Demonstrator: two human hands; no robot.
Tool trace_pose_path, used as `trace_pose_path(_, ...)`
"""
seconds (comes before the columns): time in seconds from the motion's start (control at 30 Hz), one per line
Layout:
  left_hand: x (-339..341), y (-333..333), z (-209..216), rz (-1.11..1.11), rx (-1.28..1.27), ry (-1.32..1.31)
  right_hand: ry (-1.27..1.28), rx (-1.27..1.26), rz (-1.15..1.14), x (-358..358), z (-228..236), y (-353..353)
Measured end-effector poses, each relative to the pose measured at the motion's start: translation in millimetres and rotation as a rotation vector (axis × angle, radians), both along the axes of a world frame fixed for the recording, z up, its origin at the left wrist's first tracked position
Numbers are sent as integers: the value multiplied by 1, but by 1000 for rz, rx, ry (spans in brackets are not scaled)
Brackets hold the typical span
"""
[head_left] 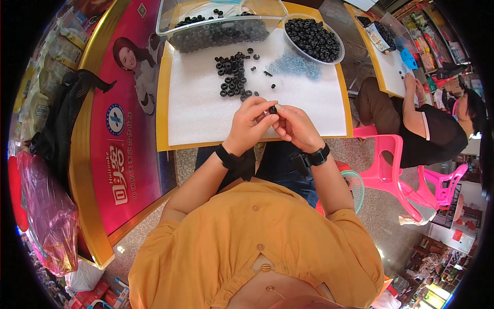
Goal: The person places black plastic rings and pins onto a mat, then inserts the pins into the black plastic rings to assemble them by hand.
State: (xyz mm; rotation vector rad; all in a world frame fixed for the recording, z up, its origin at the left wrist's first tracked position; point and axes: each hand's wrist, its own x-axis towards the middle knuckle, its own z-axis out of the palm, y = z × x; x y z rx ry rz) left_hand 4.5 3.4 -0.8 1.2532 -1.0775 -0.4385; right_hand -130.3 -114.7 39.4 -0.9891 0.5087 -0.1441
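Presently one small black round part (272, 109) sits at the meeting point of the two hands, above the near half of the table. Left hand (253, 122): fingers curled, thumb and forefinger brought nearly together on the part's left side. Right hand (297, 123): thumb and fingertips drawn in against the part from the right, other fingers bent beneath. Both nearly closed on it; exact contact of each fingertip too small to tell.

Just beyond the left hand, a loose cluster of black parts (234, 74), mostly rings, on a white sheet (193, 110). A few single bits lie between cluster and right hand, one a short dark rod (268, 73). Ahead of the right hand, a patch of blue specks (296, 67); past it, a round bowl (340, 55) heaped with black parts. Farthest ahead of the left hand, a clear tub (163, 27) holding many more. Yellow edging on the table (163, 103). Well off to the right hand's right, a pink chair (383, 149) and a co-worker (437, 123) seated at a second table (382, 64).
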Motion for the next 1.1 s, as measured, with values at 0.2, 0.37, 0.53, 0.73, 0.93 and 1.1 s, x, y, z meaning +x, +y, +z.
trace_pose_path(0.2,0,-1,-3,21,51,-5,51,-51,-13,-1,0,1)
trace_pose_path(0.37,0,1,-1,2,43,-2,-28,32,-14,-3,-5,-1)
trace_pose_path(0.53,-1,-1,-4,43,-34,43,75,-115,-16,0,2,-7)
trace_pose_path(0.73,-2,1,-7,41,86,234,292,-1212,-153,29,0,-57)
trace_pose_path(0.93,-1,-3,-4,67,45,161,413,-1822,60,53,-9,-82)
trace_pose_path(1.1,0,-3,-5,42,74,170,335,-1812,61,49,-13,-80)
